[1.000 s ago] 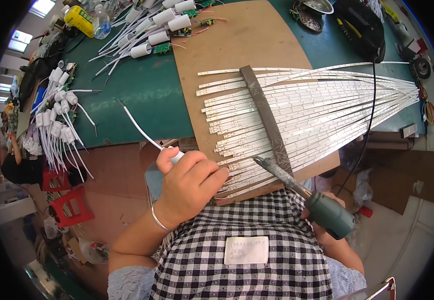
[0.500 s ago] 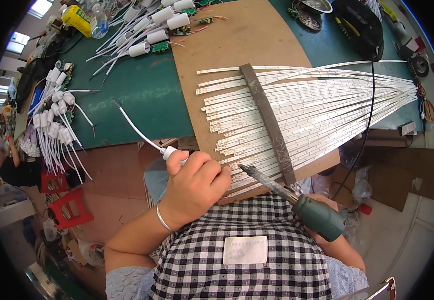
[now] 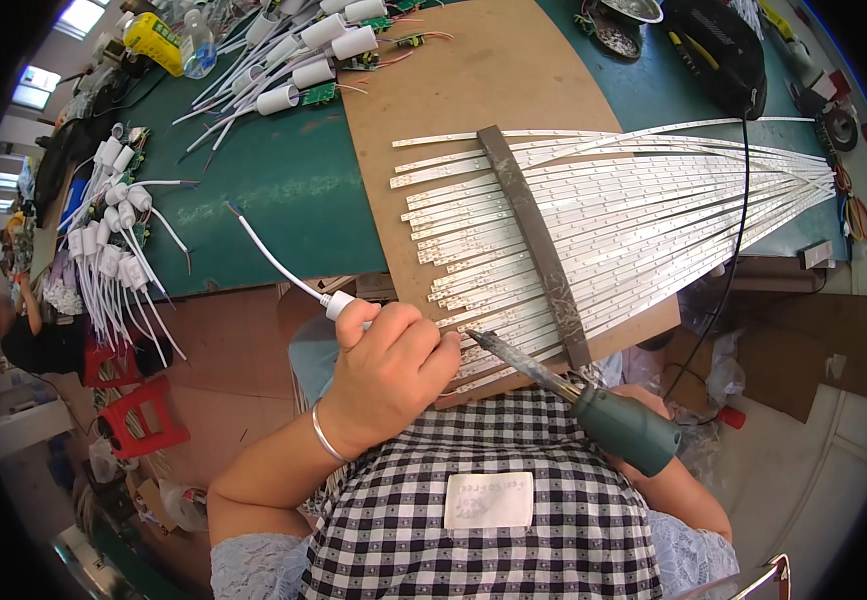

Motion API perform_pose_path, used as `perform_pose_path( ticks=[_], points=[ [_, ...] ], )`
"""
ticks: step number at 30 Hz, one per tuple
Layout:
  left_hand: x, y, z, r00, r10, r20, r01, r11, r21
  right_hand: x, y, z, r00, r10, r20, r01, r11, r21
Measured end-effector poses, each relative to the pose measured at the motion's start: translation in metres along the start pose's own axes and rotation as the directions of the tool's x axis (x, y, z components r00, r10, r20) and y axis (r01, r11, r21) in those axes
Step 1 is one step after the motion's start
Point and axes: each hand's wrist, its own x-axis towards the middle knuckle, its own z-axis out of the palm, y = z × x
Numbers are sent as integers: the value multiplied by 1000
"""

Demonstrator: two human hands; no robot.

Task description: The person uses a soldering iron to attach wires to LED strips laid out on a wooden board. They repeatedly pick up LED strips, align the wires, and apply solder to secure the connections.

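Observation:
My left hand (image 3: pixel 389 368) is closed around a white plastic cap with a cable (image 3: pixel 276 258) running out toward the far left. Only the cap's end (image 3: pixel 338 304) shows past my fingers; the rest is hidden. In my right hand (image 3: pixel 644 402), mostly behind the tool, is a soldering iron (image 3: pixel 626 430) with a dark green handle. Its tip points left, close beside my left fingers, over the ends of the nearest LED strips (image 3: pixel 634 210). Whether the tip touches a strip I cannot tell. A dark flat bar (image 3: pixel 534 245) lies across the fanned-out strips.
The strips rest on a brown board (image 3: pixel 464 60) over a green tabletop (image 3: pixel 284 180). White caps with circuit boards (image 3: pixel 312 74) lie at the back; another bunch (image 3: pixel 109 225) hangs over the left edge. A black cord (image 3: pixel 741 230) drops across the strips' right part.
The soldering iron has shifted slightly left, its tip nearer my left fingers. My left hand and the white cap stay almost in place.

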Motion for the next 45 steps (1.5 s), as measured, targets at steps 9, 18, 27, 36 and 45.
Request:
perform_pose_path(
  ticks=[9,18,27,36,45],
  points=[
    [0,0,0,1000,3,7,-3,1000,7,1,4,12,980,-2,-199,-19,995,-101],
    [0,0,0,1000,13,13,-13,1000,12,1,4,5,996,-17,-84,15,1000,-26],
    [0,0,1,1000,20,3,-20,1000,19,3,9,1,978,-204,-39,185,943,-276],
    [1,-1,1,1000,20,11,-21,1000,14,2,3,6,981,47,-190,-56,998,-38],
    [1,-1,-1,999,15,33,-15,1000,-14,14,-32,1,531,842,-95,-753,520,403]
  ],
)
